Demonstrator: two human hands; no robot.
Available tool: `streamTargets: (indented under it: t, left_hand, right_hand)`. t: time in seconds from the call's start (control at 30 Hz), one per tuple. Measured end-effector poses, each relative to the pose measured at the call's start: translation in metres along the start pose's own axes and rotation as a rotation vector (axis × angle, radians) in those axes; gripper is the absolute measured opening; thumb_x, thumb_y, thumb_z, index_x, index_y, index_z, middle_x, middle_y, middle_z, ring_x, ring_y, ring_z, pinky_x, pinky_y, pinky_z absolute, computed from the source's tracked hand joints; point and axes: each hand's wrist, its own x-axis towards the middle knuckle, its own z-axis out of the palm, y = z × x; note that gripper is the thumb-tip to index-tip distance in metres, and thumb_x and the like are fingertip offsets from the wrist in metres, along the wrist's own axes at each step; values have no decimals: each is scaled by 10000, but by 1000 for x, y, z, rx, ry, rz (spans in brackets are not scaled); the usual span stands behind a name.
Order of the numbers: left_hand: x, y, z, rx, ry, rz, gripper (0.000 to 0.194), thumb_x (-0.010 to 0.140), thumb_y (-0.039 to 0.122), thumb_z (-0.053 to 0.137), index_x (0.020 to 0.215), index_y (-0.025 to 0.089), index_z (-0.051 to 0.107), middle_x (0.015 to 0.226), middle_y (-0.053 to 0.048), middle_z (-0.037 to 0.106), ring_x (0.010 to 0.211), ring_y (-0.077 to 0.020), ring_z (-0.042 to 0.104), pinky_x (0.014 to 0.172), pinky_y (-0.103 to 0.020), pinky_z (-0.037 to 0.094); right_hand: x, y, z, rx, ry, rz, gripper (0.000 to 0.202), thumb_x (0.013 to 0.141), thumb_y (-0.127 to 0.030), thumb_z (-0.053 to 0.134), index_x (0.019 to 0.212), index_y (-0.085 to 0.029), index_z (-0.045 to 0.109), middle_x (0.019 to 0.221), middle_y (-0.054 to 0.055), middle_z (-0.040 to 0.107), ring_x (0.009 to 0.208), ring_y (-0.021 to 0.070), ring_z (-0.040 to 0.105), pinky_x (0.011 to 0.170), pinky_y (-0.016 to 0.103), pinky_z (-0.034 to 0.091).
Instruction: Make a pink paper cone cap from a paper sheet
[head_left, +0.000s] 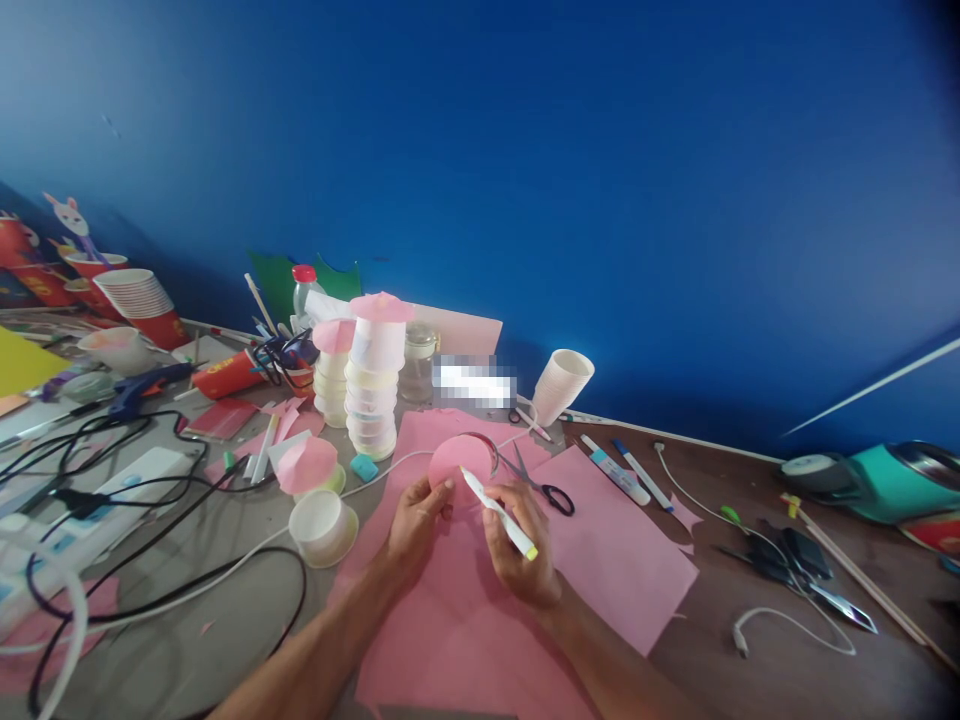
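Note:
My left hand (pixel 417 525) pinches the lower left edge of a round pink paper disc (pixel 451 457). My right hand (pixel 521 540) holds a white marker (pixel 499 515) with a yellow end, its tip on or close to the disc. Beneath both hands lies a large pink paper sheet (pixel 457 620), with another pink sheet (pixel 626 560) to its right. Black-handled scissors (pixel 556 497) rest where the sheets meet. Left of the disc stand two stacked-cup towers with pink tops (pixel 371 400) (pixel 331 380), and a small teal block (pixel 364 468) is near them.
White cups (pixel 321 525) and a pink-topped piece (pixel 307 464) stand left. A tilted cup stack (pixel 564 382) is behind. Markers (pixel 615 468) lie right. Cables and a power strip (pixel 135 500) cover the left side. A blue wall (pixel 540 200) rises behind.

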Motion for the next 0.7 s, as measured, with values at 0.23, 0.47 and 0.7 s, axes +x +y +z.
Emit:
streamTargets:
  t: [0.23, 0.47, 0.7]
  left_hand:
    - [4, -7, -6, 27, -20, 11, 405, 689, 467, 791, 595, 172, 529, 559, 56, 443, 517, -82, 362, 507, -223, 306]
    - [2, 1, 0, 32, 6, -29, 424, 627, 479, 804, 562, 175, 516, 530, 63, 409, 505, -78, 325, 496, -229, 270]
    - [0, 5, 2, 26, 7, -45, 384, 651, 466, 773, 584, 174, 531, 532, 64, 410, 491, -74, 321, 475, -226, 256]
  right_hand:
    - [0, 0, -1, -6, -3, -4, 214, 892, -117, 518, 1049, -230, 609, 845, 44, 682, 739, 204, 644, 703, 375, 539]
    - [0, 0, 1, -35, 7, -14, 198, 894, -108, 527, 1036, -215, 614, 820, 44, 685, 714, 205, 647, 666, 364, 533]
    - [1, 1, 2, -76, -17, -86, 243, 881, -76, 527, 1076, -212, 578, 769, 23, 696, 640, 193, 651, 663, 370, 486]
